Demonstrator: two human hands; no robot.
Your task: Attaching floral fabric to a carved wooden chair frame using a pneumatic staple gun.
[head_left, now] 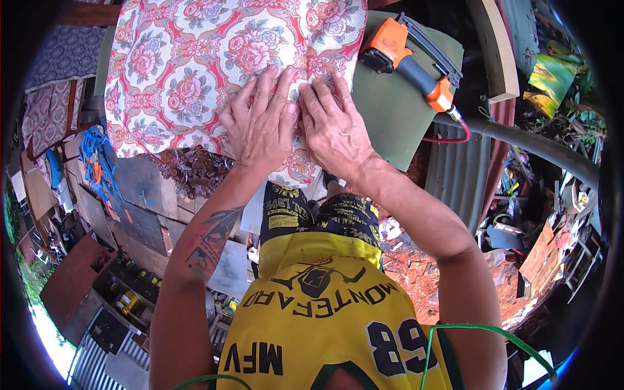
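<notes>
A cream fabric with red and grey rose patterns spreads over a padded piece at the top of the head view. My left hand lies on it with the fingers apart, pressing near its close edge. Just beside it, my right hand rests flat on the same fabric, fingers stretched forward. A narrow strip of fabric shows between the two hands. To the right, an orange and black air nailer lies on a green board, apart from both hands. What the fabric covers underneath is hidden.
A red air hose runs from the nailer. Carved dark wood shows below the fabric's left edge. Blue cords hang at the left. Corrugated metal and a grey pipe stand at the right, with reddish debris on the ground.
</notes>
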